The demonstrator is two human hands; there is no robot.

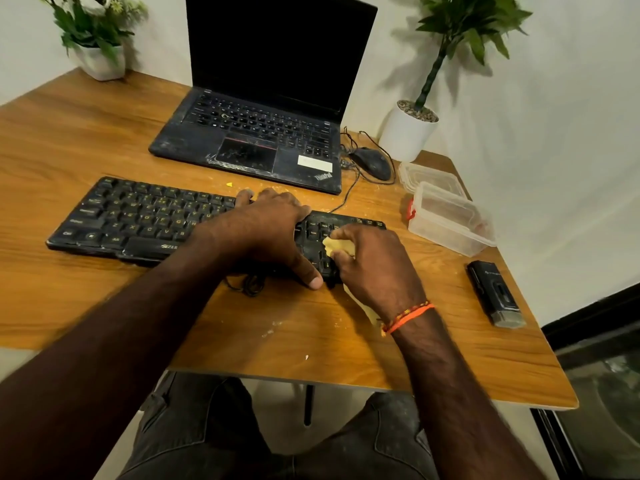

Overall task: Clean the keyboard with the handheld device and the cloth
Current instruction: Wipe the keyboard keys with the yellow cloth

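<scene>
1. Head view: my right hand (372, 265) pinches the yellow cloth (337, 247), bunched against the keys at the right end of the keyboard (138, 220), which lies on the desk (86, 133) in front of the laptop (249, 140).
2. My left hand (266, 230) is spread flat over the keyboard's middle, thumb on its near edge, steadying it.
3. The device (495, 294) lies untouched near the desk's right edge.
4. Risk: pushing hard could slide the keyboard or pop a keycap; the trailing cloth tail could catch on the cable (247, 282).
5. The clear box (450, 220) looks nearly empty; I cannot tell about residue. Its lid (431, 178) lies just behind.
</scene>
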